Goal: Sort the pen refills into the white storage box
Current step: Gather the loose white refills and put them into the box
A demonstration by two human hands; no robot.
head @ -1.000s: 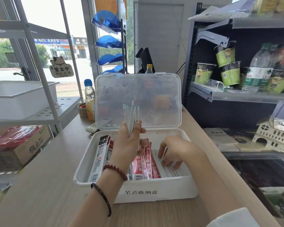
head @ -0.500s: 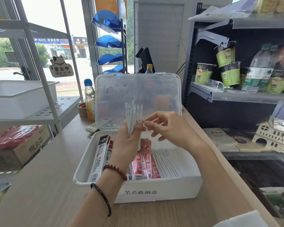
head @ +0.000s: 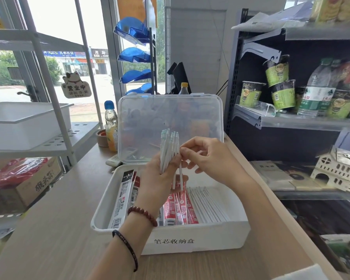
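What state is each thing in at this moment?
white storage box, open
lid, raised upright
left hand, grips refill bundle upright over the box
right hand, pinches single refill at the bundle's edge
loose refills, lying flat in the box's right part
red packs, lying flat mid-box

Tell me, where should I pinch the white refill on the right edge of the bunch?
Pinch the rightmost refill on its upper shaft, below the tip, coming from the right. It stands upright at the outer edge of the bunch that the left hand holds, so that side is free. The right hand pinches it there.
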